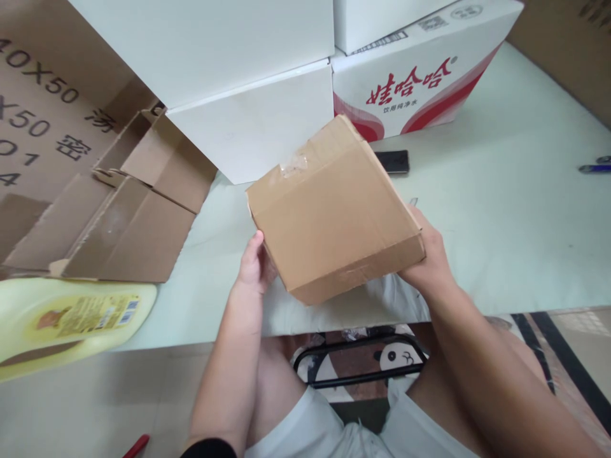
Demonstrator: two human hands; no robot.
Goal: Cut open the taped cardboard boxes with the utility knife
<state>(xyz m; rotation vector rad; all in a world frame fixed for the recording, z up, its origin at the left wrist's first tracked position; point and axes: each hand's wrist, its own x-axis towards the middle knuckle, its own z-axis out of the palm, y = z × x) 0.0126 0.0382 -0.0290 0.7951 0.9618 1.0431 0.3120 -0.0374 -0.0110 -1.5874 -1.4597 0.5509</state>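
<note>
A closed brown cardboard box [334, 216] is tilted in front of me above the near part of the table, a strip of clear tape across its far edge. My left hand [254, 264] grips its left side, the thumb showing and the other fingers tucked behind or beneath. On the near right corner, my right hand [427, 254] is wrapped round the box, with most of its fingers hidden. Just past the box's right edge lies a dark phone [394, 161], partly covered by it.
White cartons [267, 121] stand at the back, including one with red print [415, 95]. Brown cardboard boxes [133, 216] are at left, above a yellow bottle [81, 315] at the table's edge. Pens [596, 168] lie far right on the pale green tabletop [515, 210].
</note>
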